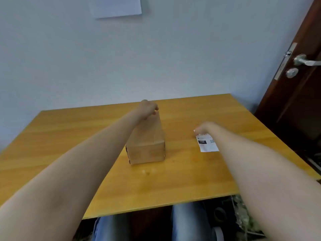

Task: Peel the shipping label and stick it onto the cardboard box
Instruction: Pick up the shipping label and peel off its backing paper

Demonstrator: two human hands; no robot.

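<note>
A brown cardboard box (146, 143) lies lengthwise in the middle of the wooden table (69, 136), its short end facing me. My left hand (147, 107) is curled over the box's far top edge and grips it. To the right, a white shipping label (207, 144) with black print lies flat on the table. My right hand (205, 128) rests on the label's far end, its fingers curled down on the paper; motion blur hides whether they pinch it. My right forearm covers the label's right edge.
A pale wall rises just behind the table, with a white sheet of paper (118, 6) stuck high on it. A dark brown door (295, 94) with a metal handle (305, 60) stands at the right. My knees in jeans (187, 221) show below the table's near edge.
</note>
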